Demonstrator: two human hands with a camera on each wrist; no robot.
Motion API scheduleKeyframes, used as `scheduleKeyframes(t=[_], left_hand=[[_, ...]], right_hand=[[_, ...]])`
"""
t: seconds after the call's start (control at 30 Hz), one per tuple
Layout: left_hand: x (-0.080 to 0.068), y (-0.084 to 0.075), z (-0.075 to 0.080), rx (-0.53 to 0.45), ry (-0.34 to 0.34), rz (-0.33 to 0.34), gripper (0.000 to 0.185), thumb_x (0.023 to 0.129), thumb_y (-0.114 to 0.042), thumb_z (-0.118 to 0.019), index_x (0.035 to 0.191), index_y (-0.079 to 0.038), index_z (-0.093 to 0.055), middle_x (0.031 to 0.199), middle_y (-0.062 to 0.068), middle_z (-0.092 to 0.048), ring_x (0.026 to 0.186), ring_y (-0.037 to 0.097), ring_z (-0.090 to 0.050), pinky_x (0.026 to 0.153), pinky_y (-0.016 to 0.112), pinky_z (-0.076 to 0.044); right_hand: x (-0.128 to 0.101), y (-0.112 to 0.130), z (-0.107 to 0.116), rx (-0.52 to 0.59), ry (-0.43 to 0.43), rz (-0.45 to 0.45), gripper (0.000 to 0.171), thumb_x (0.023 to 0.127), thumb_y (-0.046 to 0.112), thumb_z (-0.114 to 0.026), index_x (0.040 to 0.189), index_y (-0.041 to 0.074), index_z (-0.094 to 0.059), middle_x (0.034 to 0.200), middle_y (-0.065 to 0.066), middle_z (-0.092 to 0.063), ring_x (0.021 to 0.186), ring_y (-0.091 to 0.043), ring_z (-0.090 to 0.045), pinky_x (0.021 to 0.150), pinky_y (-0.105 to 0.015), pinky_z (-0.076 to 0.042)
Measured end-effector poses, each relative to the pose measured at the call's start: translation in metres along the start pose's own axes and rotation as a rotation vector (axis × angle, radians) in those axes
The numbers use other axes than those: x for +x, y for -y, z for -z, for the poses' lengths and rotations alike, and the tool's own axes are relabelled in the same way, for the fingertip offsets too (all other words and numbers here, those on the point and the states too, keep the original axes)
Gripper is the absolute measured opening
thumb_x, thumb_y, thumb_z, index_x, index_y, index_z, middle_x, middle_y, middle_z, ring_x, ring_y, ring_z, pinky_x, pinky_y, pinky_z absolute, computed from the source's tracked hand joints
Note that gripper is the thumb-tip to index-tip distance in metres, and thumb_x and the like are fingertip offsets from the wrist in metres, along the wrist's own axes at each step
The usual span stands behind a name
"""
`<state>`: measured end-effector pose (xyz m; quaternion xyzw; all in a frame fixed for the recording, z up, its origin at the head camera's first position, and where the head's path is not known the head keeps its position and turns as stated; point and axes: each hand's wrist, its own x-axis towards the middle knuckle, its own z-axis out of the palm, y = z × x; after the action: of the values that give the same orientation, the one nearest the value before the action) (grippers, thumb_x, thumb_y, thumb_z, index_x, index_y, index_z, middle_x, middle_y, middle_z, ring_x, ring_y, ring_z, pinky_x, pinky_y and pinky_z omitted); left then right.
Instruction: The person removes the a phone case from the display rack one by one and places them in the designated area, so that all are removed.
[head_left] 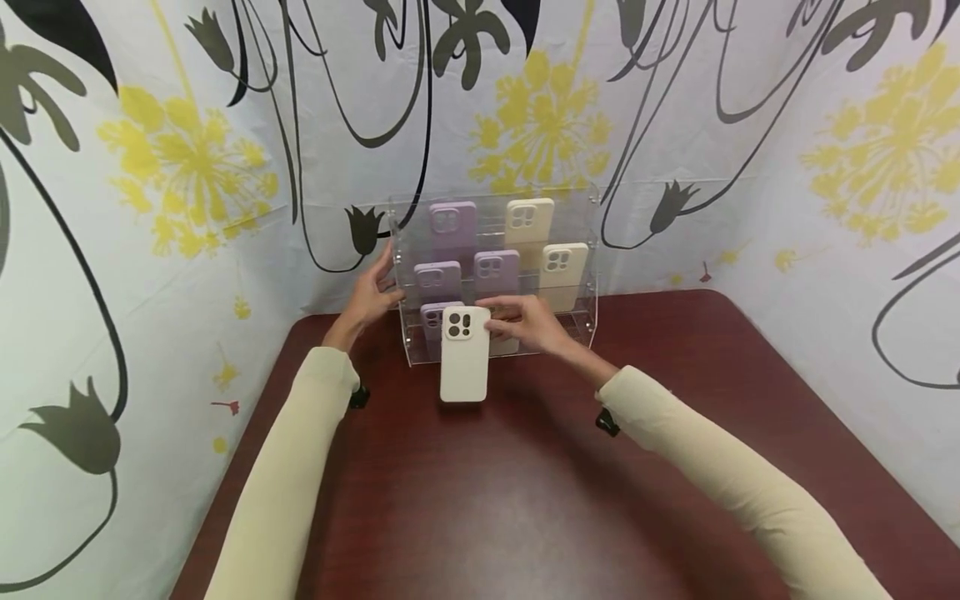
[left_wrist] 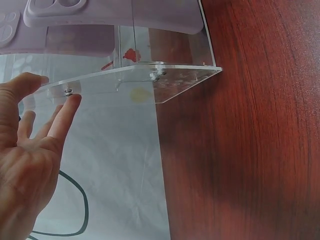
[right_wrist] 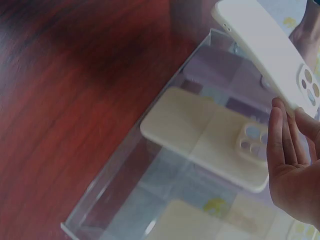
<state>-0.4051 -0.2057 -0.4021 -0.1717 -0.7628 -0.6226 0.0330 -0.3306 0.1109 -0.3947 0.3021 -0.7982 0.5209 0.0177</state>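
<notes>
The right hand (head_left: 525,323) pinches a white phone case (head_left: 464,354) by its top edge, seemingly upright before the clear rack (head_left: 585,250); the left hand (head_left: 371,296), fingers spread, touches the rack's side.

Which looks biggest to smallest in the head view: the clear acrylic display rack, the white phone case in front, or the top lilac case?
1. Clear acrylic display rack.
2. White phone case, though it stands nearer the camera.
3. Top lilac phone case.
</notes>
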Motion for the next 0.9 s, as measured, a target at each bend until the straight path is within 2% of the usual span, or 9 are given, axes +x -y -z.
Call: scheduleKeyframes(t=[0.13, 0.27, 0.3, 0.33, 0.47, 0.6, 0.77, 0.9], left_hand=[[-0.001, 0.001, 0.001, 0.019, -0.001, 0.008, 0.103, 0.089, 0.022, -0.056, 0.167, -0.032, -0.018, 0.169, 0.018, -0.024, 0.144, 0.048, -0.040, 0.087, 0.036, -0.062], [-0.001, 0.001, 0.001, 0.026, 0.007, -0.008, 0.102, 0.088, 0.023, -0.055, 0.168, -0.027, -0.016, 0.169, 0.022, -0.021, 0.144, 0.052, -0.038, 0.098, 0.049, -0.058], [-0.003, -0.003, 0.001, 0.018, 0.013, -0.007, 0.101, 0.087, 0.023, -0.055, 0.168, -0.025, -0.016, 0.169, 0.023, -0.020, 0.144, 0.054, -0.037, 0.100, 0.054, -0.056], [-0.002, -0.003, 0.001, 0.015, 0.016, -0.005, 0.101, 0.087, 0.023, -0.055, 0.168, -0.024, -0.016, 0.169, 0.024, -0.020, 0.144, 0.055, -0.036, 0.099, 0.052, -0.057], [-0.002, -0.003, 0.002, 0.010, 0.016, 0.005, 0.101, 0.088, 0.022, -0.055, 0.168, -0.026, -0.017, 0.169, 0.023, -0.018, 0.145, 0.055, -0.033, 0.102, 0.060, -0.053], [0.000, 0.001, 0.002, 0.049, 0.001, 0.000, 0.101, 0.089, 0.021, -0.056, 0.167, -0.029, -0.017, 0.169, 0.020, -0.021, 0.146, 0.053, -0.035, 0.104, 0.060, -0.051], [-0.001, 0.000, 0.000, 0.066, -0.002, 0.003, 0.101, 0.089, 0.020, -0.057, 0.167, -0.031, -0.017, 0.169, 0.019, -0.023, 0.145, 0.051, -0.037, 0.103, 0.054, -0.054], [-0.001, -0.001, 0.001, 0.077, -0.002, 0.004, 0.101, 0.090, 0.019, -0.056, 0.167, -0.033, -0.017, 0.170, 0.019, -0.022, 0.146, 0.050, -0.036, 0.103, 0.054, -0.054]], right_hand=[[0.003, -0.001, -0.019, 0.041, 0.030, -0.014, 0.039, 0.092, -0.007, -0.073, 0.131, -0.005, -0.069, 0.113, -0.028, -0.074, 0.091, -0.044, -0.075, 0.075, -0.051, -0.065], [0.008, -0.004, -0.037, 0.059, 0.052, -0.041, 0.039, 0.093, -0.005, -0.073, 0.131, -0.004, -0.069, 0.111, -0.027, -0.074, 0.092, -0.042, -0.076, 0.077, -0.051, -0.065], [0.009, -0.004, -0.042, 0.070, 0.057, -0.051, 0.039, 0.093, -0.005, -0.073, 0.131, -0.004, -0.069, 0.111, -0.027, -0.074, 0.092, -0.041, -0.076, 0.078, -0.051, -0.065], [0.010, -0.004, -0.047, 0.084, 0.062, -0.065, 0.039, 0.093, -0.005, -0.073, 0.132, -0.004, -0.069, 0.109, -0.026, -0.075, 0.093, -0.040, -0.076, 0.080, -0.052, -0.064], [0.014, -0.006, -0.066, 0.136, 0.072, -0.117, 0.039, 0.093, -0.006, -0.072, 0.132, -0.006, -0.067, 0.103, -0.028, -0.075, 0.091, -0.046, -0.075, 0.082, -0.058, -0.062], [0.017, -0.011, -0.085, 0.175, 0.079, -0.145, 0.038, 0.094, -0.007, -0.071, 0.132, -0.008, -0.064, 0.102, -0.028, -0.075, 0.088, -0.048, -0.074, 0.082, -0.061, -0.061], [0.022, -0.017, -0.105, 0.186, 0.081, -0.165, 0.037, 0.095, -0.004, -0.071, 0.131, -0.007, -0.066, 0.104, -0.026, -0.076, 0.085, -0.039, -0.077, 0.079, -0.053, -0.064], [0.026, -0.020, -0.118, 0.182, 0.052, -0.183, 0.036, 0.094, -0.002, -0.073, 0.130, -0.004, -0.069, 0.104, -0.023, -0.077, 0.085, -0.039, -0.077, 0.078, -0.052, -0.064]])
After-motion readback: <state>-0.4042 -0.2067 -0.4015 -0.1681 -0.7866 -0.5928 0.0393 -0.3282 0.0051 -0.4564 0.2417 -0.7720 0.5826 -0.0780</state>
